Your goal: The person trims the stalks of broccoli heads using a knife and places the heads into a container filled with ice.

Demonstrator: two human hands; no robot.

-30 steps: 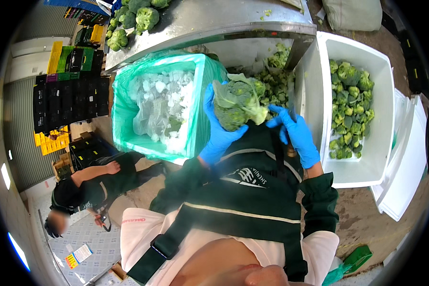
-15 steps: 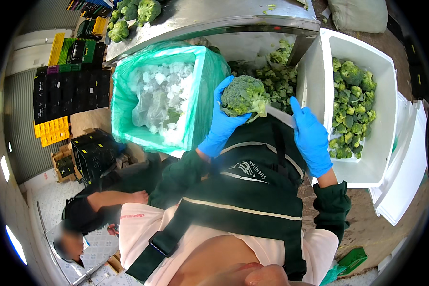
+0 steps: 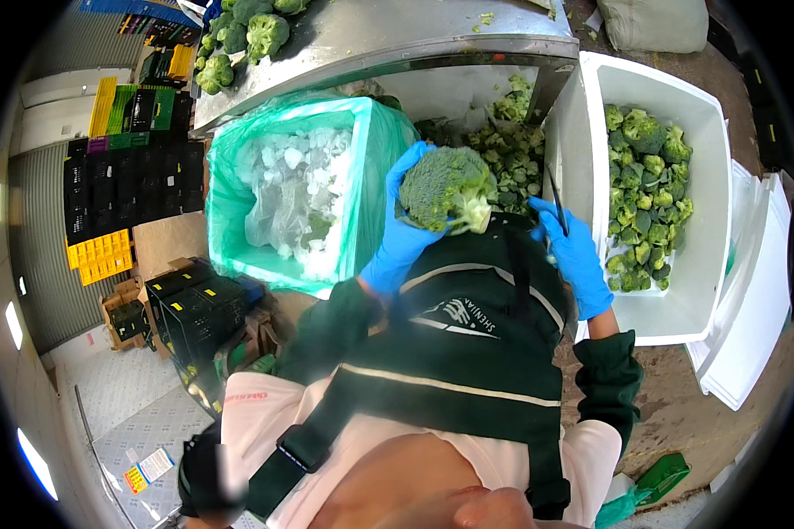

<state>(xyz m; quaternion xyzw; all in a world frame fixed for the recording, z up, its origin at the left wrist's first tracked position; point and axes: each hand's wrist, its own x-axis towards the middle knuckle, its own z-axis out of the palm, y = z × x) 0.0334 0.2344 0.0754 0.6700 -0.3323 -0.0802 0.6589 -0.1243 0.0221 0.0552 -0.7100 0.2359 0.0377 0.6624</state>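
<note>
My left hand in a blue glove is wrapped around a large broccoli head from its left side. The pale cut stem of the broccoli points toward lower right. My right hand, also gloved in blue, is closed on a knife whose narrow blade points up and away, apart from the broccoli. Beyond both hands lie many broccoli trimmings below the metal table. Right of my right hand, a white box holds many small broccoli florets.
At left stands a crate lined with green plastic, with ice inside. Whole broccoli heads rest on the metal table. Stacked crates stand farther left. Part of another person shows at lower left.
The knife has swung from pointing left at the broccoli to pointing up, away from it. The broccoli has turned so its stem shows more. The other person has moved toward the lower edge.
</note>
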